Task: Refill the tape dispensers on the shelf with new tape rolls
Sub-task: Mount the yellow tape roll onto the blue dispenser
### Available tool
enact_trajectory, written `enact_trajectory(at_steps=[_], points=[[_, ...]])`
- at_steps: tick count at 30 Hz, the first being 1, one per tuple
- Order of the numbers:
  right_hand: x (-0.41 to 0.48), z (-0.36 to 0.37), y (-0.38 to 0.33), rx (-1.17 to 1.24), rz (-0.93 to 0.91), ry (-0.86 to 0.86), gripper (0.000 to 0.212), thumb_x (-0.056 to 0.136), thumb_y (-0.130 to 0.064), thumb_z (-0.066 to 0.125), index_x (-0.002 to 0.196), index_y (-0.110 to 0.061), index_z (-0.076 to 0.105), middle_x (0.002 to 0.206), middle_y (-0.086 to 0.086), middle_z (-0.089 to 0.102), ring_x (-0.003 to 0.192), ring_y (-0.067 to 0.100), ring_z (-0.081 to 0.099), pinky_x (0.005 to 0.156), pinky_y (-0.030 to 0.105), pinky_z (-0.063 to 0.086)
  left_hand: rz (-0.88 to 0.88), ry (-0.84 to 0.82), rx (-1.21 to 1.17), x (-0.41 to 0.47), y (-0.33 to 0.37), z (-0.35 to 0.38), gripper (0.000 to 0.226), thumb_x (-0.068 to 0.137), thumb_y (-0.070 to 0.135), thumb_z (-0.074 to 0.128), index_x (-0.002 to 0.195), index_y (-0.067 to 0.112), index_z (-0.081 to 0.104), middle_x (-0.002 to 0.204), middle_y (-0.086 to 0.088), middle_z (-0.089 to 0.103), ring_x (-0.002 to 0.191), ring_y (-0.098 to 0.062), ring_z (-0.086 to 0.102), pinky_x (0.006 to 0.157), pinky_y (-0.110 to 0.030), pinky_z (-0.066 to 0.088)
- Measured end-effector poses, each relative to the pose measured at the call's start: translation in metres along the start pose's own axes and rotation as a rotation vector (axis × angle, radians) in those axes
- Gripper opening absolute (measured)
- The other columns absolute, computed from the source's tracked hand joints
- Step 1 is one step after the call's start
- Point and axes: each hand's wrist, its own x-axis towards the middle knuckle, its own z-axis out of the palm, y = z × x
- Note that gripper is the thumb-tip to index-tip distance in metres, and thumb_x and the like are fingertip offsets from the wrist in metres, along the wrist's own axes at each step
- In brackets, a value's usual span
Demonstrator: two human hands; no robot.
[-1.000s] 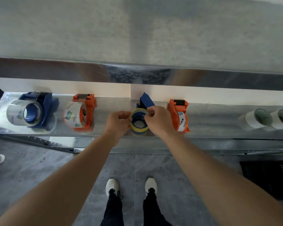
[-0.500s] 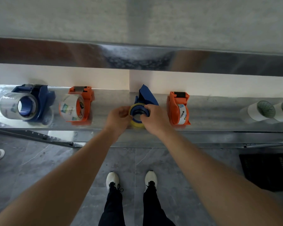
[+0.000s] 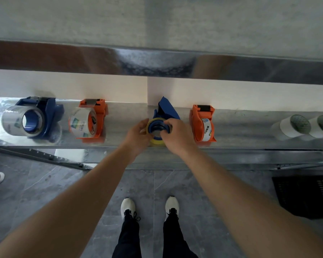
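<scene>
Yellow tape roll (image 3: 155,141) sits between the two hands on the metal shelf (image 3: 250,144), threaded around the round hub of the blue dispenser (image 3: 165,110) whose body rises just beyond the fingers. The left hand (image 3: 138,136) is curled against the roll's left edge, fingers partly closed on its rim. The right hand (image 3: 175,135) is also partly closed, fingertips pinching at the hub and the roll's right side; whether it grips the hub or the tape itself I cannot tell.

The step in hand looks like seating a new roll on this dispenser, the third in the row. To the left of the left hand stand an orange dispenser (image 3: 90,121) and, further out, a large blue dispenser (image 3: 35,118), both carrying clear rolls. Just right of the right hand stands another orange dispenser (image 3: 203,123) with a roll in it, and well beyond that lie two white spare rolls (image 3: 304,126).

Next, judging by the position, the roll needs pressing fully home on the hub while the other hand steadies the body so it does not slide on the smooth metal. Then the free end must be found and drawn up toward the cutter at the far end. A roll mounted the wrong way round would put the sticky side out, so the direction deserves a check.
</scene>
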Motion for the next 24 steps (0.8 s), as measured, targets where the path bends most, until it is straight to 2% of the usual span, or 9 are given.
enact_trajectory(at_steps=[1, 3, 6, 8, 11, 13, 16, 21, 24], points=[[0.0, -0.002, 0.0, 0.017, -0.017, 0.042, 0.034, 0.097, -0.011, 0.065, 0.132, -0.01, 0.068, 0.119, 0.004, 0.07, 0.106, 0.013, 0.065, 0.076, 0.007, 0.045, -0.007, 0.01, -0.02, -0.003, 0.003, 0.001, 0.05, 0.101, -0.008, 0.059, 0.145, 0.015, 0.052, 0.122, 0.006, 0.064, 0.103, -0.01, 0.065, 0.095, -0.03, 0.057], [0.001, -0.007, 0.0, 0.067, -0.045, 0.137, 0.033, 0.096, -0.009, 0.068, 0.128, -0.013, 0.069, 0.124, 0.004, 0.069, 0.109, 0.014, 0.067, 0.089, 0.019, 0.056, -0.037, 0.047, -0.039, -0.001, 0.002, 0.0, 0.059, 0.102, -0.006, 0.06, 0.156, 0.011, 0.044, 0.131, 0.001, 0.061, 0.111, -0.018, 0.063, 0.094, -0.034, 0.056], [0.004, -0.014, 0.003, 0.061, -0.06, 0.256, 0.035, 0.095, -0.007, 0.068, 0.129, -0.014, 0.069, 0.13, 0.003, 0.065, 0.114, 0.013, 0.063, 0.084, 0.004, 0.043, -0.081, 0.077, -0.022, 0.002, 0.0, -0.004, 0.058, 0.102, -0.002, 0.062, 0.156, 0.007, 0.044, 0.143, -0.011, 0.063, 0.12, -0.032, 0.064, 0.095, -0.038, 0.054], [0.007, -0.015, 0.006, 0.018, -0.051, 0.273, 0.041, 0.095, -0.007, 0.068, 0.135, -0.014, 0.067, 0.136, 0.003, 0.063, 0.122, 0.015, 0.059, 0.085, 0.003, 0.035, -0.107, 0.092, -0.032, 0.002, 0.0, -0.005, 0.047, 0.102, -0.003, 0.061, 0.147, 0.004, 0.052, 0.132, -0.011, 0.068, 0.112, -0.028, 0.066, 0.097, -0.039, 0.055], [0.011, -0.011, 0.011, 0.006, -0.035, 0.218, 0.05, 0.094, -0.007, 0.065, 0.143, -0.013, 0.061, 0.133, 0.004, 0.068, 0.121, 0.02, 0.063, 0.097, 0.027, 0.055, -0.11, 0.094, -0.062, 0.0, 0.001, -0.004, 0.026, 0.101, -0.007, 0.059, 0.121, 0.01, 0.058, 0.103, 0.0, 0.07, 0.086, -0.014, 0.065, 0.076, -0.026, 0.057], [0.011, -0.007, 0.013, 0.03, 0.011, 0.176, 0.054, 0.096, -0.006, 0.062, 0.149, -0.014, 0.056, 0.135, 0.006, 0.069, 0.118, 0.022, 0.067, 0.095, 0.036, 0.061, -0.115, 0.105, -0.085, 0.002, 0.0, -0.004, 0.024, 0.101, -0.006, 0.06, 0.116, 0.012, 0.061, 0.097, 0.002, 0.07, 0.083, -0.013, 0.064, 0.074, -0.025, 0.055], [0.008, -0.002, 0.017, 0.055, 0.069, 0.152, 0.054, 0.1, -0.007, 0.058, 0.154, -0.014, 0.05, 0.137, 0.007, 0.068, 0.112, 0.02, 0.07, 0.088, 0.029, 0.061, -0.119, 0.117, -0.082, 0.005, -0.004, -0.005, 0.023, 0.099, -0.006, 0.061, 0.111, 0.013, 0.067, 0.097, -0.001, 0.072, 0.087, -0.016, 0.064, 0.08, -0.029, 0.056], [0.007, 0.002, 0.019, 0.08, 0.082, 0.157, 0.053, 0.102, -0.006, 0.057, 0.154, -0.012, 0.049, 0.138, 0.007, 0.067, 0.12, 0.024, 0.067, 0.094, 0.028, 0.056, -0.108, 0.096, -0.067, 0.007, -0.006, -0.004, 0.026, 0.1, -0.005, 0.058, 0.099, 0.017, 0.073, 0.092, -0.002, 0.073, 0.084, -0.014, 0.065, 0.078, -0.026, 0.056], [0.005, 0.005, 0.019, 0.08, 0.079, 0.148, 0.054, 0.102, -0.004, 0.058, 0.154, -0.01, 0.046, 0.14, 0.01, 0.065, 0.118, 0.023, 0.068, 0.089, 0.022, 0.051, -0.105, 0.085, -0.073, 0.007, -0.007, -0.002, 0.03, 0.099, -0.007, 0.057, 0.095, 0.018, 0.073, 0.092, -0.006, 0.074, 0.087, -0.019, 0.066, 0.079, -0.029, 0.057]])
